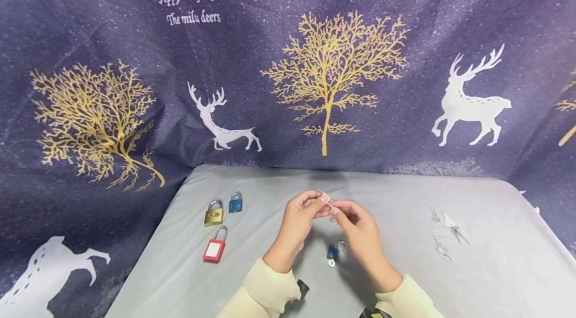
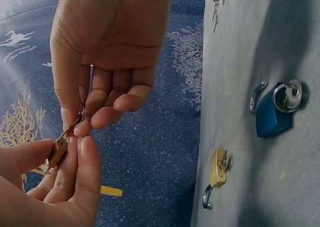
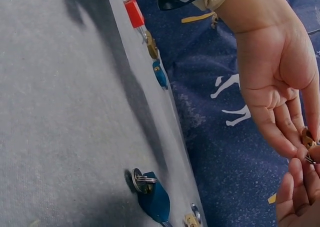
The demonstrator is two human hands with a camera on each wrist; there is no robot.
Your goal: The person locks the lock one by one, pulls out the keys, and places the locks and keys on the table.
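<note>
Padlock (image 1: 326, 198), small and brass-coloured, is held above the grey table (image 1: 252, 183), its shackle pointed toward ten o'clock in the head view. Its body is gripped between the thumb and bent fingers of the left hand (image 1: 294, 223). A small key (image 2: 66, 133) is pinched by the right hand (image 1: 360, 228), close against the lock; whether it is seated in the keyway cannot be told.

By its look, the padlock should be light in the hand yet dense, stiff and hardly fragile, though its smooth metal could slip in a loose pinch. It is best taken by the broad faces of the body, with shackle and keyhole end left free. The thin key is best held by its head, turned gently and kept straight.

At six o'clock, a dark blue padlock (image 1: 333, 253) is left on the table with its shackle open. Near it, a second brass padlock (image 2: 218, 168), also open, is shown in the left wrist view. Between eight and nine o'clock, a large brass padlock (image 1: 213, 216), a red padlock (image 1: 213, 251) and a bright blue padlock (image 1: 235, 205) are grouped. Between three and four o'clock, well apart, loose keys (image 1: 450, 220) are laid.
</note>
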